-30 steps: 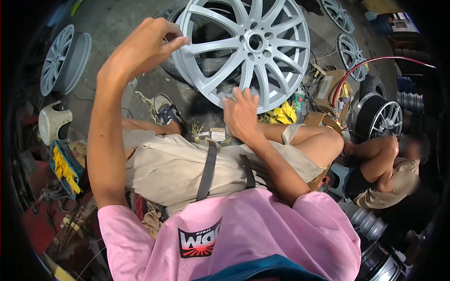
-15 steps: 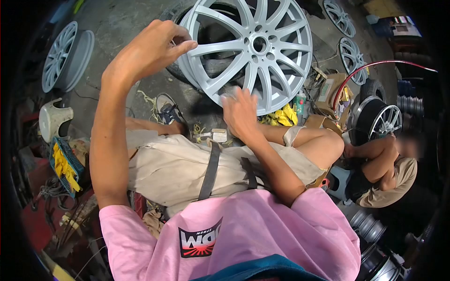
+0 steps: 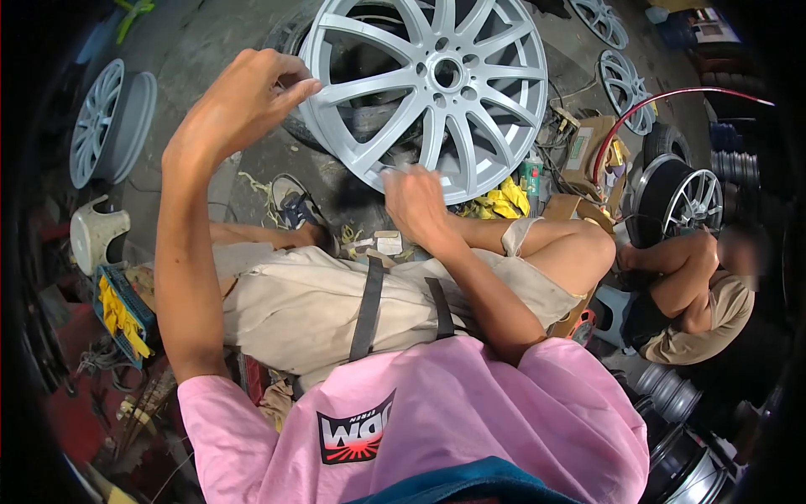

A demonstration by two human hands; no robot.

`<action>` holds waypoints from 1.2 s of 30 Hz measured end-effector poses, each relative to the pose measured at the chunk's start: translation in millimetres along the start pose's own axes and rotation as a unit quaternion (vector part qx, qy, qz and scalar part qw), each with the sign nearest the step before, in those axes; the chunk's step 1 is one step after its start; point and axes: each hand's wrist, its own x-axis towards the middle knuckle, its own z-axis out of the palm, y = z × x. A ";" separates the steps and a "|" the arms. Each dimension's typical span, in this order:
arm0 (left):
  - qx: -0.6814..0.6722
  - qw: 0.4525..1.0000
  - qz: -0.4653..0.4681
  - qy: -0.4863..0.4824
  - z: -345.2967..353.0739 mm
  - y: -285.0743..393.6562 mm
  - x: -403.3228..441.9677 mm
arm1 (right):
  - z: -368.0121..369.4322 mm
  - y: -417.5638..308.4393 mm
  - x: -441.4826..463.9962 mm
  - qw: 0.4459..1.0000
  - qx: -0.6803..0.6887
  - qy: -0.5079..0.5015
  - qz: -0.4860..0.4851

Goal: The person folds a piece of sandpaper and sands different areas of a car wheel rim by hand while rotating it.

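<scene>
A large silver-grey alloy wheel rim point(image 3: 435, 126) leans in front of me, its spoked face towards me, over a black tire point(image 3: 290, 38). At the rim's left edge, my left hand point(image 3: 252, 92) is closed, its thumb on the lip and its fingers curled. My right hand point(image 3: 413, 206) is at the rim's lower edge, its fingers bent together. Motion smears these fingertips, and a small whitish thing seems to be in them; I cannot make out what it is.
Other rims stand at the left point(image 3: 101, 126) and far right point(image 3: 625, 88). Yellow gloves point(image 3: 504, 202), a green bottle point(image 3: 531, 175) and a cardboard box point(image 3: 588, 151) lie near my knee. A white stool point(image 3: 99, 231) is at the left. Another person point(image 3: 693, 311) sits at the right by a wheel point(image 3: 693, 206).
The whole view has shifted slightly, so the rim appears further left and higher. My right hand has moved a little along the rim's lower edge; my left hand stays at its left side.
</scene>
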 end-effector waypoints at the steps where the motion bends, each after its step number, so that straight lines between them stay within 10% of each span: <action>1: -0.001 1.000 -0.013 -0.011 0.0 2.4 1.4 | -1.9 -1.9 12.2 0.991 0.128 -0.029 0.034; 3: -0.005 1.000 -0.003 -0.021 1.4 3.2 3.4 | -17.3 -2.7 19.7 0.962 0.256 -0.055 0.072; 5: -0.013 1.000 0.008 -0.027 0.7 5.3 6.3 | -43.8 13.2 15.8 0.650 0.688 -0.125 0.297; 6: -0.013 0.999 0.016 -0.025 -1.9 6.8 5.8 | -40.8 26.5 11.0 0.650 0.688 -0.127 0.297; 9: -0.014 0.999 0.025 -0.027 1.6 4.3 6.2 | -29.7 40.0 -6.4 0.914 0.396 -0.040 0.076; 12: -0.017 0.999 0.031 -0.025 1.8 2.9 8.4 | -7.5 34.3 -21.4 0.981 0.179 -0.066 -0.023; 32: -0.010 0.996 -0.008 -0.084 3.1 17.5 11.8 | -4.9 16.0 25.1 0.969 0.229 -0.088 -0.034; 36: -0.025 0.996 -0.015 -0.080 5.0 9.7 13.8 | -30.6 51.0 2.3 0.965 0.150 -0.215 -0.001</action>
